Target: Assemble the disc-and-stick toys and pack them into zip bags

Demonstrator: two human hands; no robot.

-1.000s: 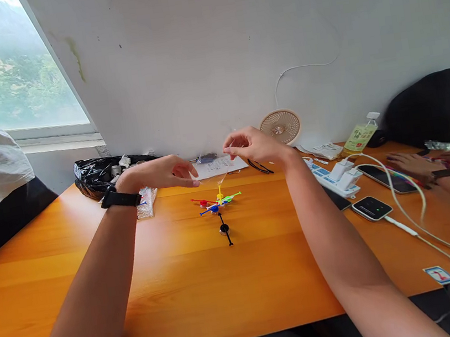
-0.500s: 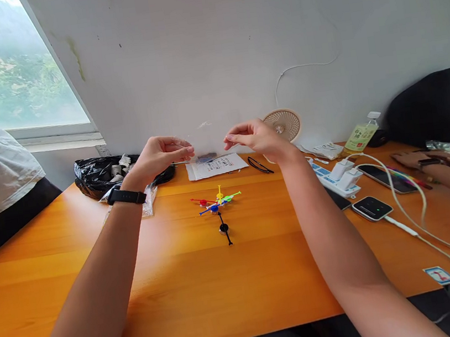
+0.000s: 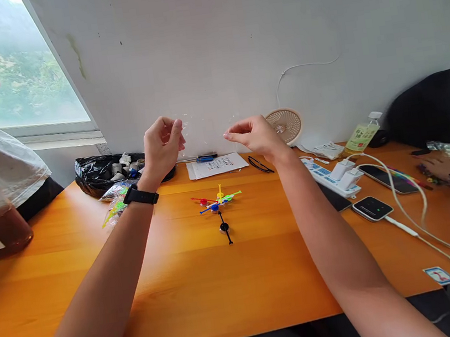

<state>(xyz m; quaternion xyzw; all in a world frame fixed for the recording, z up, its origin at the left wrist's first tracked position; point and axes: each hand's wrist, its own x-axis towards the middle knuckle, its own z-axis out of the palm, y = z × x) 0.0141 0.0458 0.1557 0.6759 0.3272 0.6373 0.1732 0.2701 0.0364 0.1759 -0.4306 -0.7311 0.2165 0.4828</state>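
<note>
Between my raised hands stretches a thin clear plastic bag [image 3: 205, 132], nearly invisible against the wall. My left hand [image 3: 163, 146], with a black band at the wrist, pinches its left side between thumb and fingers. On the other side my right hand [image 3: 257, 137] closes thumb and fingertips on the bag. Below them on the table lies a cluster of small plastic pieces with round hubs and thin bars: a red piece [image 3: 203, 201], a yellow piece [image 3: 220, 195], a green piece [image 3: 231, 197] and a blue piece [image 3: 214, 208]. Nearer me lies a black piece [image 3: 224, 227].
At left are a black plastic bag [image 3: 94, 175], bagged coloured pieces [image 3: 115, 206] and a person holding a large bottle [image 3: 11, 229]. Behind lie a white packet [image 3: 217, 165] and glasses [image 3: 260, 164]. On the right are a fan [image 3: 285, 125], power strip [image 3: 329, 179], cables and another person's hands.
My left hand has risen and turned, and the clear bag now spreads between both hands. At left, the person's hands and a bottle have come into view. Bagged coloured pieces now show beside my left wrist.
</note>
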